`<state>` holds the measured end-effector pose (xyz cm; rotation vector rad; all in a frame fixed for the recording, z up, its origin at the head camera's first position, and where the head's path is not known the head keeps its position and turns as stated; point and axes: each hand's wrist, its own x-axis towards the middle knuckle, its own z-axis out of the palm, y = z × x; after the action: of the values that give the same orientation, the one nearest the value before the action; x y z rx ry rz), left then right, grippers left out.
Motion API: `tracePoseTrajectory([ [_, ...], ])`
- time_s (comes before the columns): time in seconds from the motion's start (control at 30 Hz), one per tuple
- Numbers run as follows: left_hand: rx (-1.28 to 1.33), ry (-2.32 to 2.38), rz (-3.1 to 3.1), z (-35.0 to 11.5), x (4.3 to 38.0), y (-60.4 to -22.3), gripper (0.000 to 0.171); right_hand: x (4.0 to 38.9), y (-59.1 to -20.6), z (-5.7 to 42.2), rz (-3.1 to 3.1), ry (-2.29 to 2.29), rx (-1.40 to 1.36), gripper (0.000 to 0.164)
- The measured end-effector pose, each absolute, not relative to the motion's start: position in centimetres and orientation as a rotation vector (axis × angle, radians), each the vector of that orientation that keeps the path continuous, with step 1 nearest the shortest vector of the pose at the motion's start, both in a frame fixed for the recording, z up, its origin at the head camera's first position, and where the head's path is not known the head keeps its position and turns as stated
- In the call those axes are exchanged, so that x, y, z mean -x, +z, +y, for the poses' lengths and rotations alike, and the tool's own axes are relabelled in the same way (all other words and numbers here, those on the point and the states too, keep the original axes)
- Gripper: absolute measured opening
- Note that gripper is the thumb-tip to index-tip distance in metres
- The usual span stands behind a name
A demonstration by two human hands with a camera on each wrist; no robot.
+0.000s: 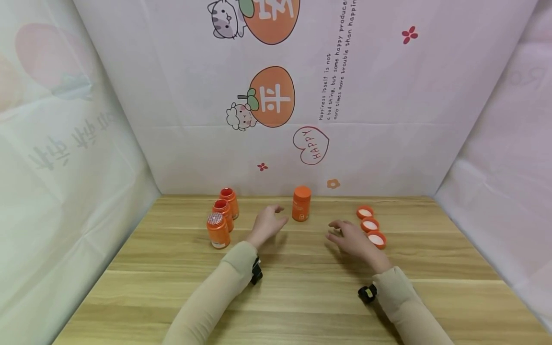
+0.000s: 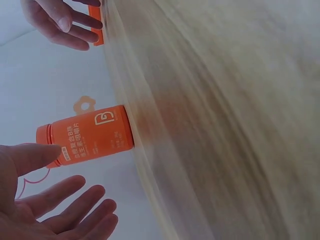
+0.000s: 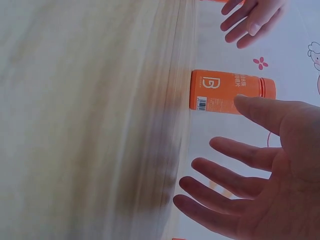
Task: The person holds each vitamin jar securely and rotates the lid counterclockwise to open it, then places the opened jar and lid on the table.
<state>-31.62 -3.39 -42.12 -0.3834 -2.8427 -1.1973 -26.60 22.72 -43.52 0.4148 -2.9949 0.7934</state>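
An orange bottle point(image 1: 301, 205) with its orange cap on stands upright near the back edge of the table. To its left is my left hand point(image 1: 268, 224), fingers spread and relaxed, apart from the bottle in the head view. My right hand point(image 1: 350, 238) hovers to the right of it, palm facing inward, also holding nothing. Both wrist views show white print on the bottle point(image 2: 90, 134), and the right wrist view shows a barcode low on the label. Loose fingers of the right hand point(image 3: 235, 175) fan out there, the thumb overlapping the bottle.
At the left, several uncapped orange bottles point(image 1: 219, 232) stand in a slanted row; the nearest has a patterned silvery top. Several orange caps point(image 1: 376, 239) lie with white insides up, just beyond the right hand. A printed white cloth point(image 1: 379, 158) hangs behind the wooden table point(image 1: 302, 306).
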Motion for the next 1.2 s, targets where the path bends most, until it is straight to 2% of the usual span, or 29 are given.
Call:
tracePoseTrajectory([
  [0.73,0.288,-1.288,-2.819,-2.0,33.7,-43.2,0.043,27.3,-43.6,22.3,-2.991,0.782,-0.415,0.042],
  [1.2,0.29,-1.332,-2.822,-0.5,34.8,-43.6,0.053,27.5,-43.7,22.3,-2.981,0.781,-0.431,0.043],
])
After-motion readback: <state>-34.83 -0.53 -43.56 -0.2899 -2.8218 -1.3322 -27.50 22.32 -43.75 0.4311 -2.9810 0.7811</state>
